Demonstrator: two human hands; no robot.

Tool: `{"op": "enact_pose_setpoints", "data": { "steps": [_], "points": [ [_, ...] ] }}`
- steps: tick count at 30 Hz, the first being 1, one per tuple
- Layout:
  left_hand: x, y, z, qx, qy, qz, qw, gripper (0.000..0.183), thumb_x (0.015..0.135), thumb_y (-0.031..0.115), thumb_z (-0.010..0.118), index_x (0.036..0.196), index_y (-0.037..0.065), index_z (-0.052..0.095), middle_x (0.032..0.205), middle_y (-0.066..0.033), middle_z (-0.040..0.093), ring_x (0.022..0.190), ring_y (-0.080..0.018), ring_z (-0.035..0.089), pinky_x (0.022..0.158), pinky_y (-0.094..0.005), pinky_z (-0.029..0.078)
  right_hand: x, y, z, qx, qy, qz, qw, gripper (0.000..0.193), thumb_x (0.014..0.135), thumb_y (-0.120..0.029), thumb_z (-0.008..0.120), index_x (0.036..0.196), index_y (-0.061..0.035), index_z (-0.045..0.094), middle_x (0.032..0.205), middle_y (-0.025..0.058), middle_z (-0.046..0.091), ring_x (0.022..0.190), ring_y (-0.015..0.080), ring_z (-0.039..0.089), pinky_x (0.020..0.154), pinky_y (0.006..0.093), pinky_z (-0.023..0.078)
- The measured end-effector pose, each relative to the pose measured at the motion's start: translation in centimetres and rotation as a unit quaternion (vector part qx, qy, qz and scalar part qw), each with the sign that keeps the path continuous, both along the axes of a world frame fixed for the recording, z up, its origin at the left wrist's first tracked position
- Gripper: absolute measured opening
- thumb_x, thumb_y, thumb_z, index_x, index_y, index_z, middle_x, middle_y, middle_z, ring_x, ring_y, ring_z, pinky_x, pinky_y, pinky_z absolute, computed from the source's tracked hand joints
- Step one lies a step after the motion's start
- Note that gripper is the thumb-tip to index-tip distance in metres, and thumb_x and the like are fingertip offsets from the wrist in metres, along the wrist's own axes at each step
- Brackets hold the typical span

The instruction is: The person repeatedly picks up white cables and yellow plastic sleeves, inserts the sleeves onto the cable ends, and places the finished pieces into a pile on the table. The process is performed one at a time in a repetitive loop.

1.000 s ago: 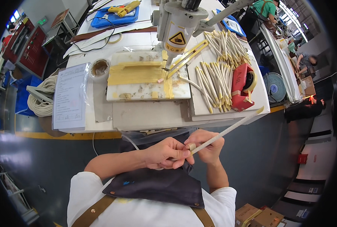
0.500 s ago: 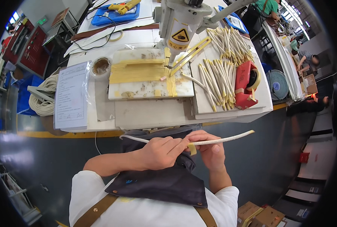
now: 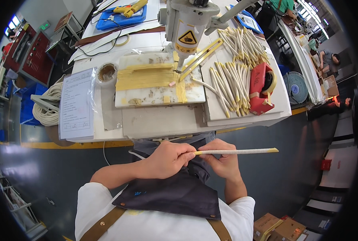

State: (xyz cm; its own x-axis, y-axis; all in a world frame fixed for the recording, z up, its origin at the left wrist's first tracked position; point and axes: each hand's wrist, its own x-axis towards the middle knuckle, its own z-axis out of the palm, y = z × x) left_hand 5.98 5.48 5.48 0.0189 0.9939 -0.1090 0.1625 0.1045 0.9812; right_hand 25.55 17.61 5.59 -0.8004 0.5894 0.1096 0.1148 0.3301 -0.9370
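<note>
A white cord [image 3: 247, 152] with a yellow-taped tip lies across my front, in the air between me and the table. My left hand [image 3: 165, 160] pinches it where yellow tape now lies wrapped round it. Close beside, my right hand [image 3: 222, 160] is closed on the cord, its thumb below and fingers over it. The taped tip sticks out to the right of that hand. To the left of my left hand a further stretch of white cord shows, partly hidden by the hand.
Ahead on the table, a press-like machine [image 3: 185, 34] stands over a white slab [image 3: 159, 94] with yellow tape. Cut cords [image 3: 231, 86] lie at the right by a red tape dispenser [image 3: 261, 90]. A printed sheet [image 3: 77, 104], tape roll [image 3: 106, 74] and rope coil [image 3: 48, 106] are at left.
The loose tape flap hanging from the cord has been pressed round it. My hands have shifted slightly, and the cord's right part is now straighter, its tip lower and further right.
</note>
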Motion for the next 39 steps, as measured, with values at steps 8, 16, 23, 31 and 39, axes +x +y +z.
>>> {"op": "enact_pose_setpoints", "data": {
  "steps": [8, 16, 23, 31, 39],
  "points": [
    [1.3, 0.1, -1.9, 0.205, 0.167, 0.059, 0.963, 0.019, 0.098, 0.018, 0.066, 0.108, 0.002, 0.070, 0.076, -0.0106, 0.068, 0.064, -0.0197, 0.065, 0.058, -0.0307, 0.050, -0.1, -0.8, 0.6, -0.110, -0.024, -0.031, 0.993, 0.015, 0.086, 0.004, 0.073, 0.100, -0.0013, 0.075, 0.090, 0.0088, 0.070, 0.080, 0.0149, 0.066, 0.067, 0.0279, 0.051],
    [-0.2, 0.5, -1.3, -0.076, -0.148, -0.002, 0.986, 0.024, 0.102, 0.022, 0.065, 0.100, -0.001, 0.072, 0.065, -0.0027, 0.063, 0.054, -0.0077, 0.055, 0.049, -0.0241, 0.042, -0.1, 0.0, 0.6, 0.052, -0.024, 0.019, 0.998, 0.021, 0.081, 0.005, 0.074, 0.101, -0.0025, 0.074, 0.082, 0.0072, 0.067, 0.073, 0.0187, 0.064, 0.071, 0.0311, 0.054],
    [0.3, 0.0, -1.1, -0.223, -0.484, -0.055, 0.844, 0.030, 0.104, 0.023, 0.061, 0.095, -0.004, 0.070, 0.059, 0.0001, 0.053, 0.040, -0.0014, 0.034, 0.035, -0.0190, 0.025, -0.8, 0.9, -1.7, 0.188, 0.171, 0.038, 0.966, 0.028, 0.074, 0.013, 0.070, 0.096, -0.0027, 0.073, 0.079, 0.0073, 0.066, 0.071, 0.0206, 0.064, 0.092, 0.0452, 0.059],
    [0.9, -0.5, -2.3, -0.238, -0.584, -0.065, 0.773, 0.031, 0.106, 0.024, 0.056, 0.099, -0.003, 0.068, 0.059, 0.0009, 0.053, 0.038, -0.0018, 0.033, 0.034, -0.0195, 0.025, -1.5, 0.4, -3.2, 0.004, 0.270, -0.029, 0.962, 0.026, 0.078, -0.006, 0.084, 0.102, -0.0015, 0.075, 0.094, 0.0103, 0.072, 0.092, 0.0242, 0.066, 0.102, 0.0450, 0.052],
    [1.5, -0.5, -2.2, 0.418, 0.362, 0.158, 0.818, 0.025, 0.088, 0.012, 0.074, 0.107, -0.004, 0.069, 0.079, -0.0097, 0.067, 0.057, -0.0140, 0.060, 0.049, -0.0268, 0.047, 0.0, -1.9, -6.2, -0.269, 0.240, -0.011, 0.932, 0.044, 0.078, 0.003, 0.082, 0.120, 0.0079, 0.068, 0.094, 0.0136, 0.068, 0.076, 0.0187, 0.067, 0.071, 0.0323, 0.060]
  ]
}}
